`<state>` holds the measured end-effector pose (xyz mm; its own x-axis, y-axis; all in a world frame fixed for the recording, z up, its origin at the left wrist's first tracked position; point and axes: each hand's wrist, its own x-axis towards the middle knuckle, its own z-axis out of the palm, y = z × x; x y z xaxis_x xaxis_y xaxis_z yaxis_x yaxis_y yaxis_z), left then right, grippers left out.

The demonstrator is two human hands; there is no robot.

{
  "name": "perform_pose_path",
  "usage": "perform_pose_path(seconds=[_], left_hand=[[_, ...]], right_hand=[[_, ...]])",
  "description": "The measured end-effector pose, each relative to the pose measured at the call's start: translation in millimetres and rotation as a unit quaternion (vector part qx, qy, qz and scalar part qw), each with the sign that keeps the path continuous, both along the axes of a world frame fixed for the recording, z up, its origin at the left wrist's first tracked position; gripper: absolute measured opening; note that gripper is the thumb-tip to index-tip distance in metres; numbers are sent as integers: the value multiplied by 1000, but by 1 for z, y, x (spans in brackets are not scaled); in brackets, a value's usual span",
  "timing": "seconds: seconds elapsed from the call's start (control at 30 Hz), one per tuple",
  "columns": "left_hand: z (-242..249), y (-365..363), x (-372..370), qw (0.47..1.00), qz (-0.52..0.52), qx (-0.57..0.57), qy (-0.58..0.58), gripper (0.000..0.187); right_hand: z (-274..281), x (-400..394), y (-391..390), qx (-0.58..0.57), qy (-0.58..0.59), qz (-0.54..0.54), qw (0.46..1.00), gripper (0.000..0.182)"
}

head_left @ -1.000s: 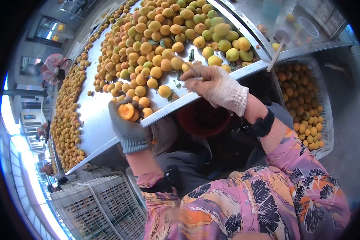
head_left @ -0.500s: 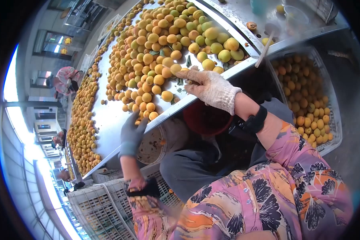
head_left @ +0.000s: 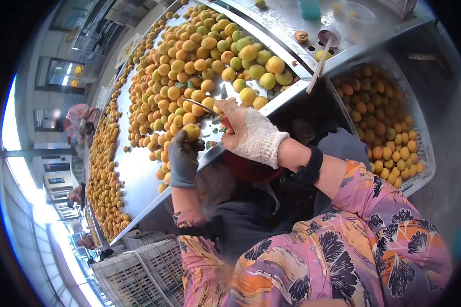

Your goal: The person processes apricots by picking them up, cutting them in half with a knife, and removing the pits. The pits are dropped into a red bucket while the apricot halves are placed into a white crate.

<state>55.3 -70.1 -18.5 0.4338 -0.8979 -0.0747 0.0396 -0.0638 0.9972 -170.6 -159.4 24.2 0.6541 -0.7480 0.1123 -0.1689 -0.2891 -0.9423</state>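
My left hand (head_left: 183, 162), in a grey glove with dark fingertips, grips one yellow apricot (head_left: 191, 132) at the table's near edge. My right hand (head_left: 253, 132), in a stained white knit glove, is closed around a knife with a reddish handle (head_left: 227, 124). Its thin curved blade (head_left: 200, 105) points left, above the fruit and a little away from the held apricot. Beyond both hands, a big heap of yellow, orange and greenish apricots (head_left: 176, 66) covers much of the metal table (head_left: 138, 171). Some green leaf bits lie on the metal beside my right hand.
A white crate of apricots (head_left: 429, 148) stands at the right, below the table. On the upper right metal surface are a tipped cup (head_left: 329, 36), a stick (head_left: 320, 64) and a halved apricot (head_left: 301, 36). Grey crates (head_left: 138, 271) stand lower left. Other people (head_left: 79, 123) are further off.
My left hand has risen from the table edge and now holds an apricot. The knife in my right hand has come into sight. The whole view has shifted slightly.
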Motion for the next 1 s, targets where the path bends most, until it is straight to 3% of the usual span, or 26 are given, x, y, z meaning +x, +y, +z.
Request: perform_pose_path(seconds=[0.03,0.1,0.27,0.4,0.53,0.57,0.6,0.63,0.7,0.8,0.83,0.97,1.0], left_hand=[[10,0,-23,980,68,-23,187,38],[33,6,-62,981,66,-26,182,38],[18,5,-97,983,120,-56,125,42],[44,1,-118,970,67,-67,224,47],[33,-2,-115,963,74,-88,245,49],[28,-2,-115,978,107,-74,163,43],[23,-3,-113,985,138,-59,81,53],[20,-2,-112,984,141,-58,88,53],[19,2,-107,992,125,-32,-3,54],[18,2,-110,984,175,-39,-5,56],[11,6,-101,982,153,-36,-103,53],[12,10,-96,979,187,-34,-74,49],[13,12,-94,979,179,-36,-90,47]], right_hand=[[-3,2,3,1,-18,-4,1000,62],[-9,6,12,-54,-39,-29,997,65],[-10,3,20,-7,9,-7,1000,67],[-11,4,22,-45,71,-2,996,69],[-17,9,25,-65,107,-1,992,69],[-19,11,27,-65,113,2,992,69],[-21,13,27,-65,118,-2,991,69],[-22,14,28,-67,124,-6,990,70],[-15,15,31,-60,150,-8,987,69],[-21,20,36,-47,148,-19,988,66],[-24,22,38,-40,121,-33,991,63],[-36,36,46,-41,103,-43,993,58],[-37,39,47,-42,92,-41,994,50]])
